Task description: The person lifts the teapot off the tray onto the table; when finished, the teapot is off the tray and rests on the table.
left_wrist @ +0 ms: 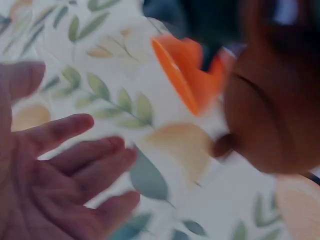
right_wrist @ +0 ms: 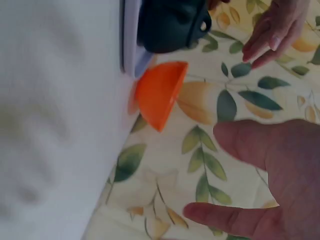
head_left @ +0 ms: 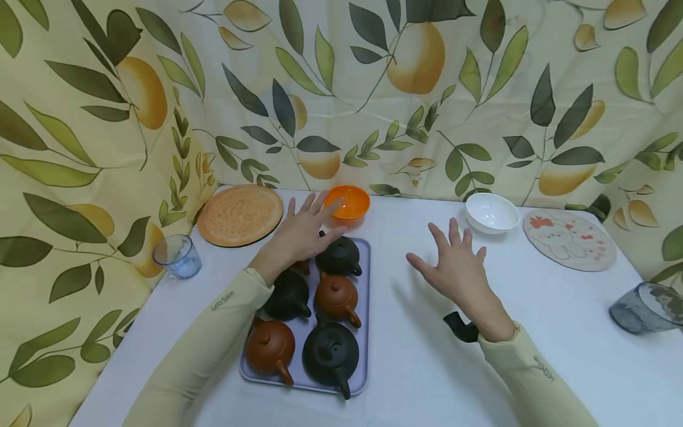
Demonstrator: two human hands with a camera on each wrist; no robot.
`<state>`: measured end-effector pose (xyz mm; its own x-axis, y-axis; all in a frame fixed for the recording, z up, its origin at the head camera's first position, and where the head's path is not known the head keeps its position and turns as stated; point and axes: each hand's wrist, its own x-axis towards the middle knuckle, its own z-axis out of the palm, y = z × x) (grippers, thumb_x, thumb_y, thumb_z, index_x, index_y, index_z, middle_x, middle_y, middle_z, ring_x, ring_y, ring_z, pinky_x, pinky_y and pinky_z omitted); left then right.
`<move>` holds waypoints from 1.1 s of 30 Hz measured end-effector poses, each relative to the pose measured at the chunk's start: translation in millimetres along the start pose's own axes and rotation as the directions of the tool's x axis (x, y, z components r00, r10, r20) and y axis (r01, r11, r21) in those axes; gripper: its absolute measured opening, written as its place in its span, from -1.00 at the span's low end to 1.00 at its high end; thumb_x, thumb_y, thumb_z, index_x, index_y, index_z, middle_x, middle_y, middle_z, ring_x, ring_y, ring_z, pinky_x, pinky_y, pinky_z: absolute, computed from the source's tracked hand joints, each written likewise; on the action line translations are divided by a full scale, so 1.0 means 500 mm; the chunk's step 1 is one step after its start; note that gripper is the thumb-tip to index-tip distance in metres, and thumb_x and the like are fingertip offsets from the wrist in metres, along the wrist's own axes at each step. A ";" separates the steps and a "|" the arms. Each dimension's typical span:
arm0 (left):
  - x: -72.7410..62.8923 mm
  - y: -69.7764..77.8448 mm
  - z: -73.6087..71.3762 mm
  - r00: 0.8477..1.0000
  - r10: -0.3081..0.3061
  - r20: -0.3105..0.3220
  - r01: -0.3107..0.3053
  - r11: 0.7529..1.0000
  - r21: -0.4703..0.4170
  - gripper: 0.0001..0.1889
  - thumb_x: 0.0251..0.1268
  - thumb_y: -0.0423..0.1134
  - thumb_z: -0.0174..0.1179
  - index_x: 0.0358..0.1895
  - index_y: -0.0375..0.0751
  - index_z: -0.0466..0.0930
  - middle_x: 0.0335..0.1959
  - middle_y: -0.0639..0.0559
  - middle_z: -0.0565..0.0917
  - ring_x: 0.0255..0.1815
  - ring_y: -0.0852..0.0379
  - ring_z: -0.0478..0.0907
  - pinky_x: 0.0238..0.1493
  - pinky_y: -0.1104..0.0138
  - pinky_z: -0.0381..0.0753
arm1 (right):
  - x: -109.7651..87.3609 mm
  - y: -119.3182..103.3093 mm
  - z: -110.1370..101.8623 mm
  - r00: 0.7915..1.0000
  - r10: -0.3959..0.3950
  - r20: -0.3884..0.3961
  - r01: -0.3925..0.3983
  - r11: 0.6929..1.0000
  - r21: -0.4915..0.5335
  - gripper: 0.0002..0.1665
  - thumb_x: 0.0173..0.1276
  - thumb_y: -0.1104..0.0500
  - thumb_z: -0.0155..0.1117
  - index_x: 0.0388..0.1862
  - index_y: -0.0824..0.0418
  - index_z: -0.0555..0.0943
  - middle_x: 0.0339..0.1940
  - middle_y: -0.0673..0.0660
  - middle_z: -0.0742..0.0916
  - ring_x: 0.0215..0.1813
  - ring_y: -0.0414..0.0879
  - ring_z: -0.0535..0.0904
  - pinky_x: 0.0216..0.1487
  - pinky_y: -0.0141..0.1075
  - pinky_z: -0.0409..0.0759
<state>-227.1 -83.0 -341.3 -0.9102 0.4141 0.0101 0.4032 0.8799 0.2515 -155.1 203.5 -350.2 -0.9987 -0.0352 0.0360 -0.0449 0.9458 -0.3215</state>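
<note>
Black and brown teapots stand in two columns on a lilac tray (head_left: 364,284). My left hand (head_left: 300,236), fingers spread, is over the far end of the tray and holds nothing. Nearest to it are a black teapot (head_left: 337,256) and an orange bowl (head_left: 349,201) just beyond the tray. Its forearm and hand partly hide the left column, where a brown teapot (head_left: 270,346) and a black teapot (head_left: 289,295) show. To the right of the tray, my right hand (head_left: 458,267) hovers above the white tabletop with fingers apart. Past its fingertips sits a white bowl (head_left: 492,214).
A round wood-coloured mat (head_left: 240,214) lies at the far left, with a blue-tinted glass (head_left: 178,256) in front of it. On the right are a pink rabbit-patterned mat (head_left: 570,240) and a grey-blue glass (head_left: 647,307). Leaf-patterned cloth (head_left: 373,136) hangs behind the table.
</note>
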 end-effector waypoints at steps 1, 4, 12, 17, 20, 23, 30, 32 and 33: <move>-0.004 -0.013 0.000 1.000 -0.002 -0.012 0.001 1.000 -0.019 -0.31 0.47 0.25 -0.13 0.55 0.05 0.10 0.57 -0.08 0.10 0.56 -0.19 0.05 0.52 -0.16 -0.12 | 0.003 -0.005 0.008 1.000 -0.010 -0.008 0.010 1.000 0.007 -0.11 0.35 -0.21 0.18 0.42 0.37 0.30 0.44 0.58 0.25 0.41 0.57 0.16 0.23 0.52 0.14; -0.027 -0.067 0.006 0.994 -0.020 -0.109 0.005 0.991 -0.132 -0.48 0.50 0.03 -0.03 0.39 -0.14 0.37 0.29 -0.18 0.54 0.27 -0.16 0.49 0.34 -0.03 0.39 | 0.014 -0.024 0.036 0.997 -0.071 -0.024 0.073 0.996 0.056 -0.36 0.38 -0.02 0.20 0.21 0.46 0.49 0.17 0.52 0.58 0.12 0.40 0.55 0.05 0.24 0.55; -0.116 -0.238 0.078 0.970 -0.068 -0.234 -0.020 0.935 -0.354 -0.79 0.39 -0.40 0.10 -0.03 -0.44 0.61 -0.20 -0.25 0.72 -0.15 -0.14 0.66 -0.06 0.02 0.64 | 0.055 -0.080 0.122 0.956 -0.294 0.024 0.274 0.914 0.298 -0.71 0.34 0.20 0.29 -0.07 0.39 0.64 -0.22 0.22 0.77 -0.30 -0.01 0.68 -0.25 -0.22 0.70; -0.138 -0.276 0.114 1.000 0.006 -0.019 -0.014 0.882 -0.472 -0.63 0.42 -0.34 0.13 0.21 -0.45 0.51 0.17 -0.32 0.60 0.20 -0.20 0.55 0.21 -0.01 0.52 | 0.061 -0.100 0.158 0.953 -0.301 0.046 0.258 0.878 0.402 -0.75 0.35 0.19 0.30 -0.10 0.35 0.64 -0.23 0.19 0.77 -0.30 -0.05 0.64 -0.30 -0.30 0.66; -0.140 -0.275 0.115 0.999 0.024 0.049 0.002 0.876 -0.483 -0.53 0.42 -0.31 0.13 0.34 -0.39 0.40 0.31 -0.28 0.49 0.34 -0.19 0.42 0.33 -0.04 0.40 | 0.060 -0.108 0.166 0.955 -0.288 0.066 0.230 0.865 0.445 -0.73 0.33 0.17 0.33 -0.10 0.35 0.64 -0.23 0.20 0.77 -0.31 -0.06 0.63 -0.32 -0.33 0.66; -0.138 -0.271 0.111 0.995 0.025 0.097 0.023 0.883 -0.469 -0.48 0.42 -0.30 0.13 0.39 -0.34 0.33 0.38 -0.25 0.40 0.42 -0.19 0.31 0.39 -0.05 0.29 | 0.059 -0.112 0.170 0.959 -0.273 0.078 0.209 0.865 0.457 -0.70 0.32 0.16 0.36 -0.09 0.36 0.64 -0.23 0.21 0.77 -0.31 -0.06 0.64 -0.33 -0.34 0.65; -0.136 -0.269 0.107 0.986 0.025 0.166 0.052 0.893 -0.446 -0.46 0.46 -0.28 0.08 0.44 -0.30 0.25 0.45 -0.29 0.25 0.49 -0.20 0.17 0.45 -0.05 0.17 | 0.056 -0.116 0.166 0.983 -0.170 0.068 0.120 0.879 0.462 -0.74 0.38 0.21 0.26 -0.07 0.38 0.63 -0.21 0.22 0.77 -0.35 -0.07 0.63 -0.35 -0.33 0.58; -0.139 -0.272 0.110 0.983 0.022 0.180 0.062 0.892 -0.449 -0.45 0.46 -0.28 0.07 0.45 -0.30 0.23 0.46 -0.30 0.22 0.50 -0.21 0.15 0.46 -0.06 0.16 | 0.056 -0.118 0.166 0.989 -0.137 0.064 0.092 0.884 0.458 -0.74 0.39 0.23 0.22 -0.04 0.39 0.63 -0.20 0.23 0.76 -0.38 -0.08 0.61 -0.36 -0.31 0.54; -0.140 -0.273 0.112 0.982 0.020 0.186 0.068 0.890 -0.452 -0.45 0.46 -0.28 0.07 0.45 -0.29 0.22 0.47 -0.30 0.21 0.50 -0.21 0.14 0.46 -0.06 0.15 | 0.057 -0.118 0.167 0.991 -0.122 0.060 0.082 0.889 0.450 -0.73 0.40 0.23 0.21 -0.03 0.38 0.63 -0.20 0.23 0.76 -0.39 -0.08 0.60 -0.35 -0.31 0.53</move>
<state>-213.0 -219.2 -430.7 -0.8686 0.4674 -0.1648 0.2542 0.7056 0.6615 -182.7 119.8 -409.1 -0.9854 -0.1694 0.0179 -0.1320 0.6930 -0.7088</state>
